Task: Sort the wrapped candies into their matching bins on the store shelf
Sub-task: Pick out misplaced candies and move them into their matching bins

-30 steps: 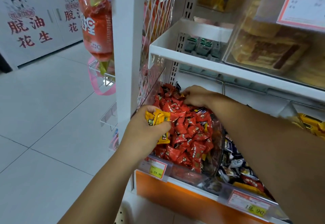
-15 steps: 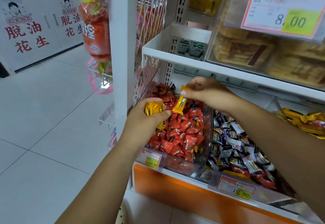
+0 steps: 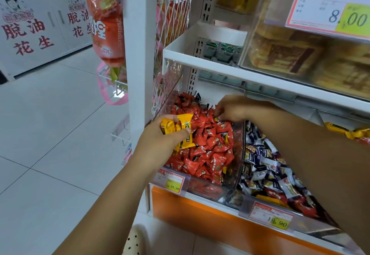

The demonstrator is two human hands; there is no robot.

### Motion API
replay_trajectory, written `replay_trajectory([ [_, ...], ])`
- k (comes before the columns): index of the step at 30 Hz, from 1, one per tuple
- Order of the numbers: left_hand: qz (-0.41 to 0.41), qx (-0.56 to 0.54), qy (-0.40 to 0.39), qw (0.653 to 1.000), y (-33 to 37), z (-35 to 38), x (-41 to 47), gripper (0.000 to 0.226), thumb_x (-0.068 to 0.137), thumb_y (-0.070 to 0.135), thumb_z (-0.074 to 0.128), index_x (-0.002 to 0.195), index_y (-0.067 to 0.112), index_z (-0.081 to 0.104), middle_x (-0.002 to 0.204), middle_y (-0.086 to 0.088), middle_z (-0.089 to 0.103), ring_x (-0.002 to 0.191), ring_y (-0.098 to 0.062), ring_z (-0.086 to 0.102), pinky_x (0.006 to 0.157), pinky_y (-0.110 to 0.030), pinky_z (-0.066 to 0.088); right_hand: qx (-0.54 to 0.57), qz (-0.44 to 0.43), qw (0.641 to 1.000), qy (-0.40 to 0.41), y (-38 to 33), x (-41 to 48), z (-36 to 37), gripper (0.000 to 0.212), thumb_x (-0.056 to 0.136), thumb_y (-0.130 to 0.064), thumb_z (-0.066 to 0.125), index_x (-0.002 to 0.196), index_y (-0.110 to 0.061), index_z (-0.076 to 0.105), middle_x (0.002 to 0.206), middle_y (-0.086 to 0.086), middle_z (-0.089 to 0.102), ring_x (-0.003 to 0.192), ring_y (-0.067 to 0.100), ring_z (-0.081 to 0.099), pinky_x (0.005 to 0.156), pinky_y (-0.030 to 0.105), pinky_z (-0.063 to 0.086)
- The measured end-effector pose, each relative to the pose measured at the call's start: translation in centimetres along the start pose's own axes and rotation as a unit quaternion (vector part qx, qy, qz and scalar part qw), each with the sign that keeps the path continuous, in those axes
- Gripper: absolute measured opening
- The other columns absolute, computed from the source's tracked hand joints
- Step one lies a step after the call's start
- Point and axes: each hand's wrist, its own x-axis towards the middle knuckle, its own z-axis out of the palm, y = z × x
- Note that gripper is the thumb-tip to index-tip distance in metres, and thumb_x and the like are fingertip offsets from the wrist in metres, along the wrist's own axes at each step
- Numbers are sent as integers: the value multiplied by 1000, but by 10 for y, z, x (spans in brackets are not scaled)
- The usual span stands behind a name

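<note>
My left hand (image 3: 160, 146) grips a small bunch of yellow wrapped candies (image 3: 180, 128) at the left edge of the clear bin (image 3: 202, 187) of red candies (image 3: 208, 146). My right hand (image 3: 234, 109) reaches under the upper shelf into the back of that red pile. Its curled fingertips pinch a yellow-edged wrapper (image 3: 217, 119) among the red ones. The neighbouring bin holds dark blue and white candies (image 3: 264, 164) mixed with a few red and yellow ones. More yellow candies (image 3: 352, 132) lie in a bin at the far right, partly hidden by my right forearm.
A white shelf (image 3: 230, 70) hangs low over the bins and carries a clear box of pastries (image 3: 290, 54). A white post (image 3: 138, 54) with a hanging orange snack bag (image 3: 106, 30) stands left. Price tags (image 3: 173, 182) front the bins. Tiled floor (image 3: 50, 134) lies left.
The yellow candy my right hand lifted out half a second ago is now in my left hand's bunch. My right hand has gone back down into the red pile.
</note>
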Motion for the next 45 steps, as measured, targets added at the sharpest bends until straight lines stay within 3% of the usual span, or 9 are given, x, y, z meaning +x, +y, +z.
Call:
replay_trajectory([
  [4,-2,3,-5,1000,-2,-2,2,18,82,33,71,92,34,57,99,-1,68,90,-19,65,68,-27,47,-99,28,992,-75,-9,13,3,47,93,-25,59,138,-20,50,133,3,55,112,24,56,86,29,47],
  [9,1,6,-12,1000,-3,-5,1,18,83,32,71,92,33,56,94,0,68,80,-12,64,64,-24,44,-88,34,995,-6,-5,9,8,15,88,-25,56,98,-27,66,102,-4,66,94,19,61,81,31,53],
  [13,8,4,-23,1000,-3,-6,0,14,87,29,66,97,33,58,86,2,69,71,-6,63,63,-24,43,97,3,991,96,4,0,12,7,80,-22,68,81,-28,66,87,-12,64,87,13,61,65,24,43],
  [18,19,-17,-11,1000,-3,-6,1,13,88,25,64,96,34,58,77,5,66,65,-8,59,59,-24,46,396,-13,899,188,5,-24,-2,16,84,-20,65,95,-32,64,91,-5,68,82,14,65,75,26,47],
  [27,-4,-35,-55,998,-1,1,-1,40,78,38,75,114,38,56,96,12,70,83,-7,67,59,-24,46,532,-111,838,51,-40,-75,-3,15,83,4,67,89,-8,60,80,9,68,69,18,68,69,22,57],
  [33,-1,-13,-45,999,0,2,-1,52,69,28,84,113,33,57,85,11,68,64,4,63,47,-15,45,559,-132,818,6,-59,-77,-7,15,84,0,67,94,-10,64,85,5,66,77,15,68,76,25,59],
  [35,-10,-18,-37,999,-4,-2,0,48,71,25,83,112,30,59,79,11,67,62,0,62,49,-20,45,500,-118,858,-1,-45,-73,-17,12,90,-8,62,98,-17,64,95,4,70,86,16,70,83,24,57],
  [38,-20,-13,-43,999,-7,-7,1,43,71,27,82,108,33,60,78,11,67,67,-6,62,52,-21,44,163,-70,984,8,-17,-63,-22,8,92,-19,61,97,-21,67,90,-12,67,85,2,64,87,23,50],
  [45,-24,-6,-51,998,-8,-13,0,50,71,30,81,115,36,56,89,7,68,72,-8,62,56,-22,43,-168,-25,979,-113,-17,-44,-3,36,86,-34,61,121,-26,63,118,-5,62,107,18,53,96,33,42],
])
